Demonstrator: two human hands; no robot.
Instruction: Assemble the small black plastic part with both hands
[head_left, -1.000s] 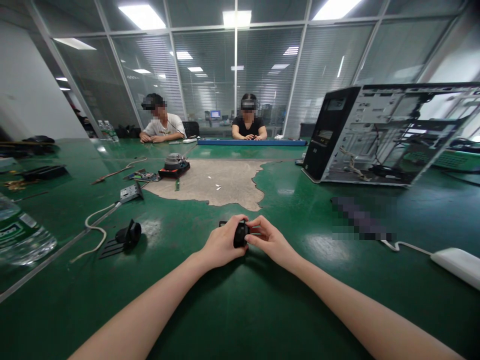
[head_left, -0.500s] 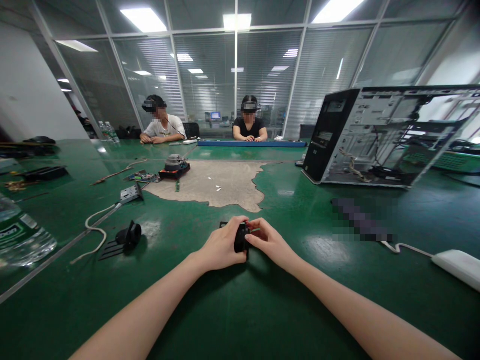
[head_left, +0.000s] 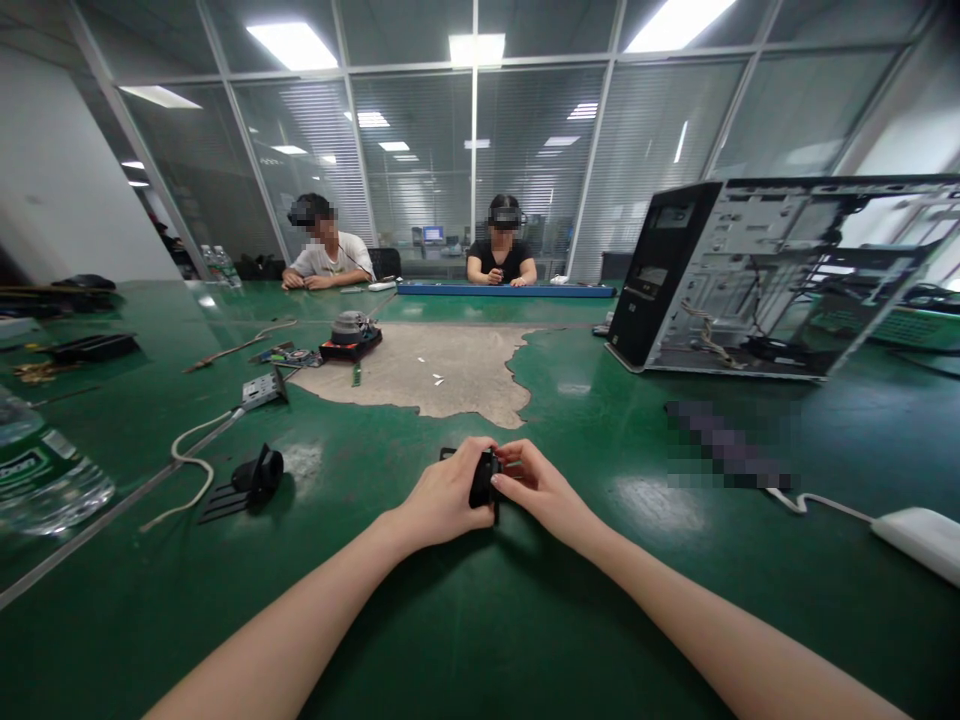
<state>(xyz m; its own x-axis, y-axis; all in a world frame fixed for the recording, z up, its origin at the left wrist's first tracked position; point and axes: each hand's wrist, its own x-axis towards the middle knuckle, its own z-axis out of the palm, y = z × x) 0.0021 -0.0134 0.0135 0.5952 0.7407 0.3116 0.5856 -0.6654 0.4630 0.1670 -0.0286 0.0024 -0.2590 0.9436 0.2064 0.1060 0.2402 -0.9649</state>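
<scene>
Over the green tabletop in front of me, my left hand (head_left: 442, 497) is wrapped round a small black plastic part (head_left: 482, 487), thumb on the near side and fingers over the top. From the right, my right hand (head_left: 541, 485) pinches the edge of that same part with thumb and fingertips. Most of the part is hidden by my hands; a black corner shows beyond my left knuckles. To the left lies a black bracket-like piece (head_left: 259, 473) with a round body and several flat prongs.
A computer case (head_left: 649, 280) with its side off stands at right. A water bottle (head_left: 49, 470), a metal piece with a cable (head_left: 262, 390) and a heatsink fan (head_left: 351, 328) are to the left. A white power strip (head_left: 919, 540) lies at right. Two people sit across the table.
My hands and the black plastic part stay almost where they were. The view has shifted slightly. Across the table, the co-worker in black has raised one hand a little.
</scene>
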